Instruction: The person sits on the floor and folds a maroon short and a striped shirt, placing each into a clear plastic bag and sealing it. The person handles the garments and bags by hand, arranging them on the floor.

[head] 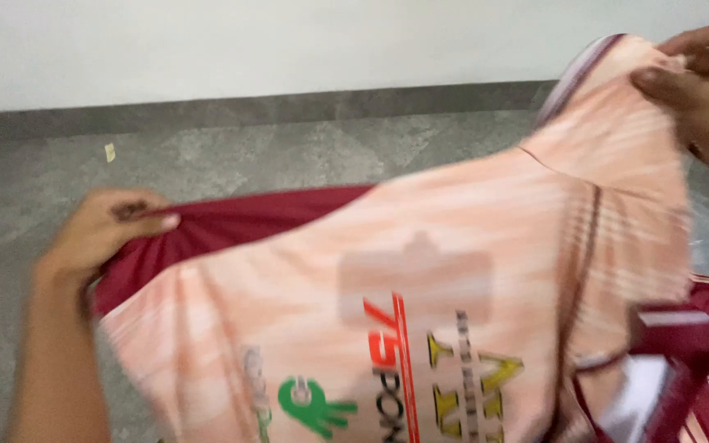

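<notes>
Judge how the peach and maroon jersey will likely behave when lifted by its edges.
The jersey is probably floppy: it sags and creases between the left hand and the right hand. It seems light, since each pinching grip holds it up. Its sheen suggests thin, possibly slippery fabric.

Left hand (104,234), right hand (699,82), both clenched
</notes>
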